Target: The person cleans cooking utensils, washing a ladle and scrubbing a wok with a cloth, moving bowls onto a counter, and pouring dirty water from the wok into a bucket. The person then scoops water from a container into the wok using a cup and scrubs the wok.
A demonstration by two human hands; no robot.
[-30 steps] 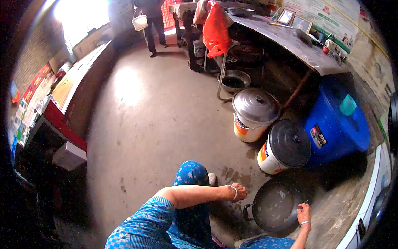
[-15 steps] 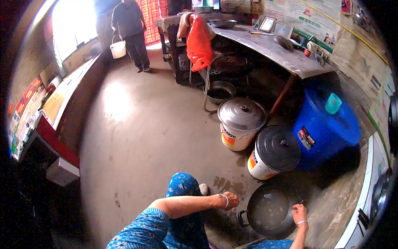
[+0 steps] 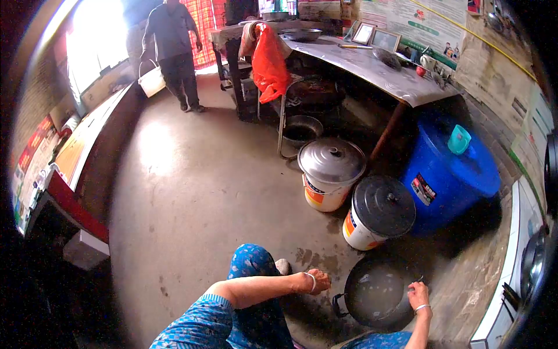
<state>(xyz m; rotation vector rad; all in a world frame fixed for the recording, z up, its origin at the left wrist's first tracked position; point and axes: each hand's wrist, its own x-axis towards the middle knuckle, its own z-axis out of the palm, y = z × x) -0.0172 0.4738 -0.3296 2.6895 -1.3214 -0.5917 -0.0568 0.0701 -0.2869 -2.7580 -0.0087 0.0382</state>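
A dark wok [image 3: 378,317] sits on the floor, with liquid and pale spots of glare or foam inside. One of its handles [image 3: 339,305] sticks out on the left. My right hand [image 3: 418,295] is at the wok's right rim with its fingertips pinched together; whatever they hold, if anything, is too small to make out. To the left of the wok, beyond my knee, my left hand [image 3: 318,281] hangs with curled fingers, apart from the rim. What lies inside those fingers is hidden. Both wrists wear a pale bracelet.
Two lidded buckets [image 3: 321,200] [image 3: 360,232] stand behind the wok, beside a big blue barrel [image 3: 447,192] with a turquoise jug [image 3: 458,139] on top. A person [image 3: 174,52] carries a white bucket [image 3: 152,81] at the back left. A table [image 3: 372,67] runs along the right wall.
The person at the back has come a little nearer, the white bucket swinging left. My view has shifted slightly; my hands stay in nearly the same place by the wok.
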